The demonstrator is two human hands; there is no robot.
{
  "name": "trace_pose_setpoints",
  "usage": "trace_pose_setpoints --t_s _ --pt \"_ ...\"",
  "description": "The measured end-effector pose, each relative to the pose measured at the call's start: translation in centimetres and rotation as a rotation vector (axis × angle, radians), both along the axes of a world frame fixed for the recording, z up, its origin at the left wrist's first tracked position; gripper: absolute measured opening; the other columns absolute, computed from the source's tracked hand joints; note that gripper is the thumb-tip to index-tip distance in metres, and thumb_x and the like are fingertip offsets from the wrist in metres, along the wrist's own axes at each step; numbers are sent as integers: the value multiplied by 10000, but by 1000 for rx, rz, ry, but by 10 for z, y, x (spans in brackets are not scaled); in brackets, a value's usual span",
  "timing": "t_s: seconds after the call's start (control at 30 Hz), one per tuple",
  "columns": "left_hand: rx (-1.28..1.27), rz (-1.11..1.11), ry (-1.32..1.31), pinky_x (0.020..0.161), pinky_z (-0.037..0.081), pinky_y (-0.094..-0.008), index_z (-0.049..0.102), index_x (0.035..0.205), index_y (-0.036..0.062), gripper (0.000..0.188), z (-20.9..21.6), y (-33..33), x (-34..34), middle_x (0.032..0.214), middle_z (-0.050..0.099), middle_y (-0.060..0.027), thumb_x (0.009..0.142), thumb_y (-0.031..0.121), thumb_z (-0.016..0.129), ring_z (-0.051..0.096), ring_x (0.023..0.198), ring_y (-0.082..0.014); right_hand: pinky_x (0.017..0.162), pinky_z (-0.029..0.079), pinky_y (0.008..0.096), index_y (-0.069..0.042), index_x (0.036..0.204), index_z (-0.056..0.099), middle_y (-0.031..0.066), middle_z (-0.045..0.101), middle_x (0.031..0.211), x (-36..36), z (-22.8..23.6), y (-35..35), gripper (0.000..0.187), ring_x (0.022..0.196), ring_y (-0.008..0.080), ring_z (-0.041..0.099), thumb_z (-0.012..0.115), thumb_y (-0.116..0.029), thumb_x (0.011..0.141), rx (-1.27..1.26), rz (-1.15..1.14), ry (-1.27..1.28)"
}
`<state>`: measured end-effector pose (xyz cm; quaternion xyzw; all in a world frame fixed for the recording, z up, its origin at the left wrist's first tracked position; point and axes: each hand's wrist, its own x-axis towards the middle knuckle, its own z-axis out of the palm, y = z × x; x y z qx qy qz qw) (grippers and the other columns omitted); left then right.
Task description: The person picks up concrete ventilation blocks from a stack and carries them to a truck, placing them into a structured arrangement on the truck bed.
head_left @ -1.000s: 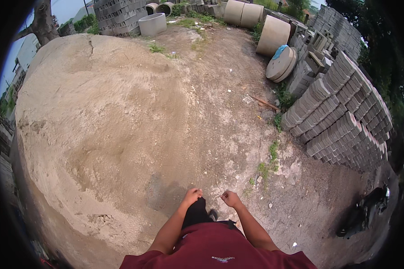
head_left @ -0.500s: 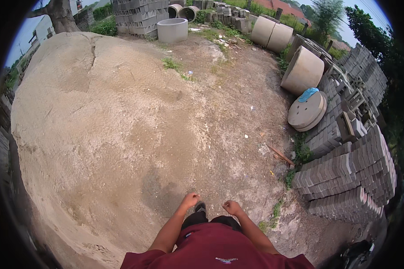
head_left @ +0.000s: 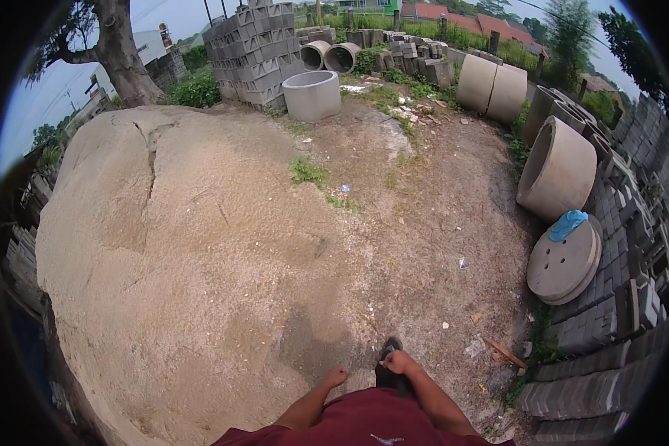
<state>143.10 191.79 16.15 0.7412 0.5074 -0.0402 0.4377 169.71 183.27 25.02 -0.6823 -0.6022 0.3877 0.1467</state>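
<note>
My left hand (head_left: 337, 376) is loosely closed, with nothing visible in it, just left of my dark trousers and above sandy ground. Slightly farther forward, my right hand (head_left: 398, 362) is curled into a loose fist over my right leg and dark shoe (head_left: 392, 346). No object shows between its fingers. Neither hand touches anything around it. A broad mound of pale sand (head_left: 178, 245) lies to my left, nearest to the left hand.
Ahead stand a stack of grey blocks (head_left: 249, 59) and an upright concrete ring (head_left: 312, 97). Along the right are large concrete pipes (head_left: 559, 169), round slabs (head_left: 561, 264) with a blue cloth (head_left: 568, 225), and stacked pavers (head_left: 572, 398). A wooden strip (head_left: 505, 352) lies on the ground.
The view has tilted up and turned left, showing more of the tree and sky. My right hand has swung forward and my left hand back as a foot shows ahead.
</note>
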Motion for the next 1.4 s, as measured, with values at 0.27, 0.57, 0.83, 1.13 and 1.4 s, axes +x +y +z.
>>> trace_pose_setpoints --t_s 0.27,0.57,0.83,1.13,1.4 --pt "49 192 -359 706 526 -369 681 840 27 218 127 252 223 810 698 -131 846 242 650 689 770 -263 734 529 461 -57 861 709 188 687 818 188 43 217 218 787 383 661 645 -257 802 142 -365 -205" --pt "48 201 -417 708 532 -347 680 833 51 133 152 509 375 795 699 -126 811 178 715 696 791 -239 672 520 479 -15 787 673 217 652 728 296 84 494 297 735 413 648 661 -307 835 145 -440 -218" --pt "102 207 -370 703 519 -354 681 829 40 224 213 780 473 759 682 -116 814 259 727 675 746 -232 703 498 485 6 773 652 239 641 776 408 114 733 313 766 438 626 567 -260 914 361 -509 -155" --pt "19 341 -297 693 521 -355 685 837 38 250 177 976 597 770 692 -106 807 279 746 679 753 -217 676 506 470 -24 810 646 217 654 767 538 138 972 284 762 402 645 662 -302 867 141 -490 -32" --pt "199 315 -259 714 530 -370 703 954 81 217 203 1238 760 804 697 -116 840 265 681 678 766 -258 699 509 465 -42 843 674 202 659 773 732 155 1226 163 769 392 648 660 -204 827 255 -378 1"
